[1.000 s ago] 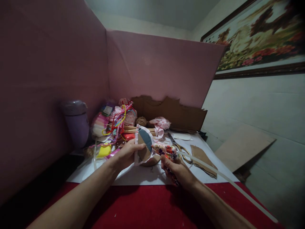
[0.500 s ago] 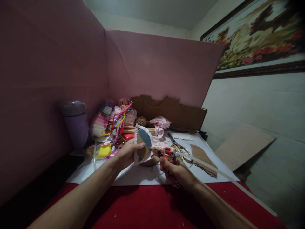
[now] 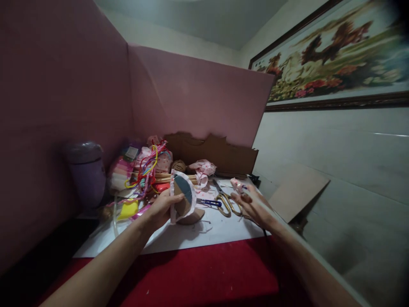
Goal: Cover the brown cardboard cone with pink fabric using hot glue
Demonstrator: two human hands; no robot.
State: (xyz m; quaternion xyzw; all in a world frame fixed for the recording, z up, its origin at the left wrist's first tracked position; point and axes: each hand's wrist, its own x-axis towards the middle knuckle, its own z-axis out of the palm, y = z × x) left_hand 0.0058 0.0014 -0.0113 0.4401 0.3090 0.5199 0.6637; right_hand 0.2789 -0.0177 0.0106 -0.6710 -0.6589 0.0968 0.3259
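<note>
My left hand [image 3: 161, 209] is closed on a round cardboard piece [image 3: 182, 197] edged with white fabric and bearing a grey-blue patch, holding it upright above the white sheet [image 3: 194, 236]. My right hand [image 3: 254, 207] reaches out to the right edge of the sheet with its fingers stretched out. A flower-patterned glue gun [image 3: 237, 185] lies just past the fingertips; the picture is blurred there. Gold-handled scissors [image 3: 226, 202] and a blue-handled tool [image 3: 209, 202] lie between the two hands.
A heap of craft supplies sits at the back: coloured pipe cleaners [image 3: 148, 164], wooden sticks [image 3: 159, 177], a twine ball [image 3: 179, 165], pink dotted fabric [image 3: 201, 168], cut cardboard [image 3: 211, 150]. A purple container [image 3: 84, 170] stands left. Red cloth [image 3: 191, 273] covers the near table.
My right hand carried the glue gun away from the cardboard piece to the right and opened its fingers. The view swung right. The left hand kept its hold.
</note>
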